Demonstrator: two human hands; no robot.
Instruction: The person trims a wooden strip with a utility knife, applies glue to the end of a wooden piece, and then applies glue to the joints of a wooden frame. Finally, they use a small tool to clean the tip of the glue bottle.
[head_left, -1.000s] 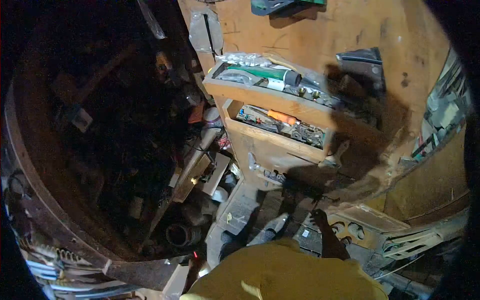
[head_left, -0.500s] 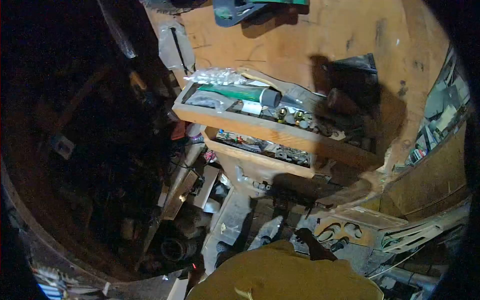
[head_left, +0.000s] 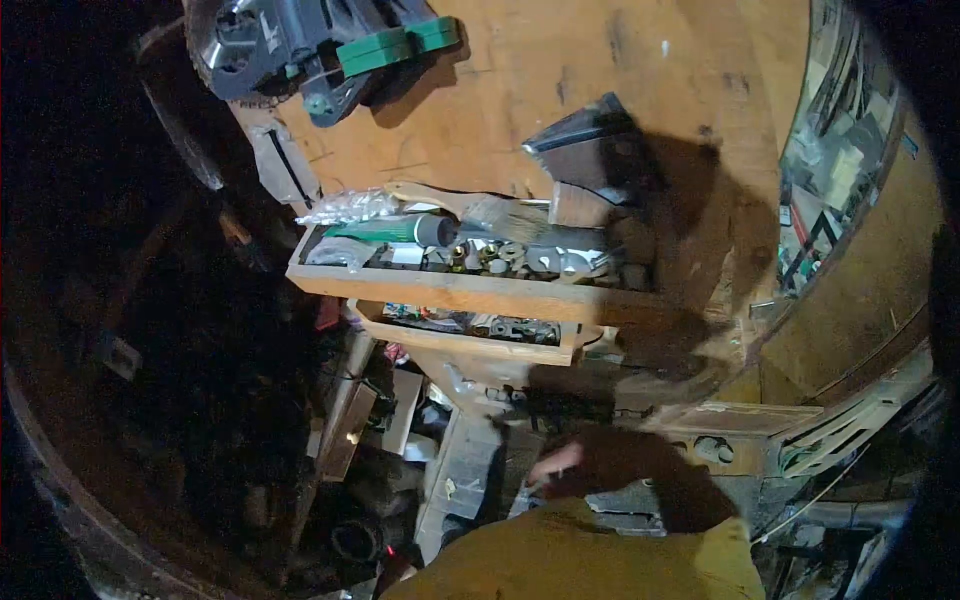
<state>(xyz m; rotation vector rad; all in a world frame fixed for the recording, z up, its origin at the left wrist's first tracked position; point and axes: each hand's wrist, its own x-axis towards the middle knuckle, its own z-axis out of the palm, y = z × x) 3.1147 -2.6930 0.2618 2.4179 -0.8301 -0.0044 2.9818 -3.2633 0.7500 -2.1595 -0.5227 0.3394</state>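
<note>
My right hand (head_left: pixel 570 468), dim and smeared by motion, is raised in front of my yellow-brown shirt (head_left: pixel 570 555), below the open drawers. Light catches its fingertips; I cannot tell what, if anything, they hold. At the lower left, my left hand (head_left: pixel 396 572) hangs by my side, mostly in the dark, its fingers hidden, with a small red light close by. The upper wooden drawer (head_left: pixel 440 290) holds a green tube (head_left: pixel 375 232) with a dark cap, brass fittings (head_left: pixel 460 258) and a wide paintbrush (head_left: pixel 505 215). Small hardware fills the lower drawer (head_left: pixel 470 345).
A dark power tool with green parts (head_left: pixel 375 52) sits on the wooden worktop (head_left: pixel 560 60), and a dark-edged angular piece (head_left: pixel 590 140) lies to its right. Scraps crowd a bin (head_left: pixel 845 150) at the far right. Dark clutter and wood offcuts (head_left: pixel 350 430) stand at the left.
My right hand has risen toward the camera and shifted slightly left. The view has turned, bringing more of the power tool and the paintbrush into sight. The drawers appear lower and further left.
</note>
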